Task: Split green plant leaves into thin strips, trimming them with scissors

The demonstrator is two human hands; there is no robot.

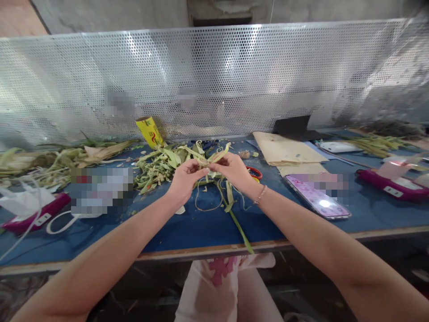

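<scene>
My left hand and my right hand meet above the blue table, both pinching a bundle of pale green leaf strips. Loose ends of the strips fan upward behind my fingers, and a long green strip trails down over the table's front edge. A thin bracelet sits on my right wrist. A heap of cut green leaf pieces lies just left of my hands.
A yellow roll stands behind the heap. A phone lies to the right, beside brown paper sheets. Red scissors handles peek out behind my right hand. Pink devices sit at both ends. A perforated metal screen backs the table.
</scene>
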